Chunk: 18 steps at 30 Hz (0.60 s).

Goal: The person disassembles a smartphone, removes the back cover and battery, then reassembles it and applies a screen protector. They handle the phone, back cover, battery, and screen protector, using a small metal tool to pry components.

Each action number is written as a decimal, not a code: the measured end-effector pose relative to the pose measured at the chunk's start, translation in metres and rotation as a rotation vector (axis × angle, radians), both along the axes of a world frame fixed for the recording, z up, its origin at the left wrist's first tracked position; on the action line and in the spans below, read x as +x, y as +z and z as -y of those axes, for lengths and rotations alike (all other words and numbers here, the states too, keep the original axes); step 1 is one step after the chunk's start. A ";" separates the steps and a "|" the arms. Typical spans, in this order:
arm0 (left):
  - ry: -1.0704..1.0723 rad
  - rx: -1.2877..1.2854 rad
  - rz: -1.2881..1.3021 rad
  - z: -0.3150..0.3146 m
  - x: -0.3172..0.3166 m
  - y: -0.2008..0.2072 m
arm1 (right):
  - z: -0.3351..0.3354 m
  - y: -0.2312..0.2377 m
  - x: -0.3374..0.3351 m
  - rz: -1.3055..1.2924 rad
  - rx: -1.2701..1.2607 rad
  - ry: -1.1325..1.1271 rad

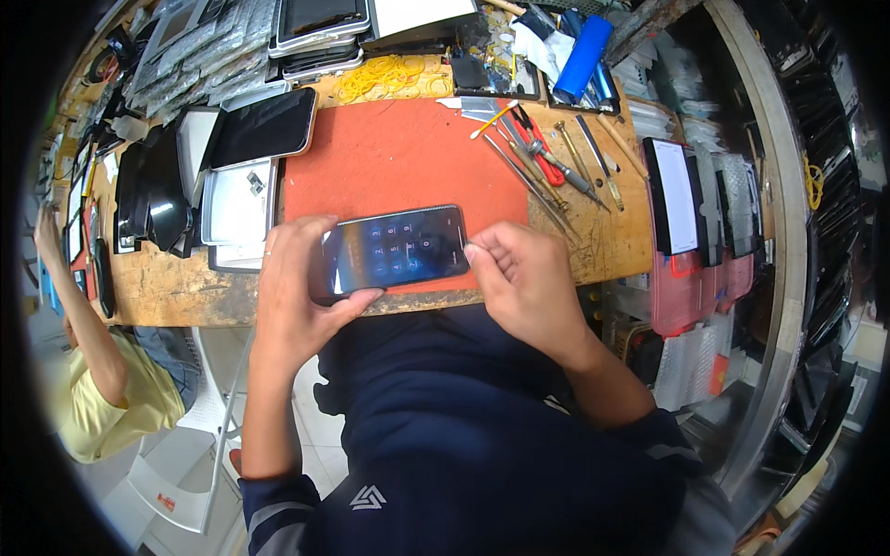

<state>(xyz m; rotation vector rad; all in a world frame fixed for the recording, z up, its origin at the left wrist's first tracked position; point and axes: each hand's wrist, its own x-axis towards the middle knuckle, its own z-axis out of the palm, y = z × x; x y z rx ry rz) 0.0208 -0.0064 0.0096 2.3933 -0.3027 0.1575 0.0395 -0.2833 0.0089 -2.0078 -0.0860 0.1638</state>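
A smartphone (pixel 397 250) with a lit number keypad lies sideways just above the near edge of an orange-red mat (pixel 380 157). Around its left end closes my left hand (pixel 295 287), thumb along the near side and fingers at the far side. My right hand (pixel 530 283) is at the phone's right end, its thumb and forefinger pinched together by the edge. Whatever those fingertips may hold is too small or hidden to make out.
Screwdrivers (pixel 547 167), pliers and tweezers lie on the mat's right side. Yellow cord (pixel 394 79) is heaped behind it. Tablets (pixel 264 125) and a white tray (pixel 236 204) stand left. A co-worker in a yellow shirt (pixel 120 398) sits further left. A blue cylinder (pixel 584 60) lies far right.
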 end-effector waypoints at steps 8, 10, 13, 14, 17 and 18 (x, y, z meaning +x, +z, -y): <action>-0.203 0.153 0.088 0.044 0.018 0.014 | 0.001 -0.010 -0.002 0.005 0.096 -0.021; -0.275 0.139 0.063 0.052 0.030 0.015 | -0.001 -0.009 -0.002 -0.020 0.118 -0.028; -0.265 0.056 0.053 0.058 0.040 0.022 | -0.007 0.000 0.000 -0.003 0.272 -0.080; -0.232 0.008 0.079 0.060 0.043 0.024 | -0.010 0.005 0.002 -0.062 0.315 -0.132; -0.140 -0.106 0.321 0.069 0.056 0.029 | -0.019 0.023 0.018 0.297 0.321 -0.147; -0.113 -0.150 0.396 0.072 0.063 0.029 | -0.021 0.028 0.030 0.475 0.274 -0.120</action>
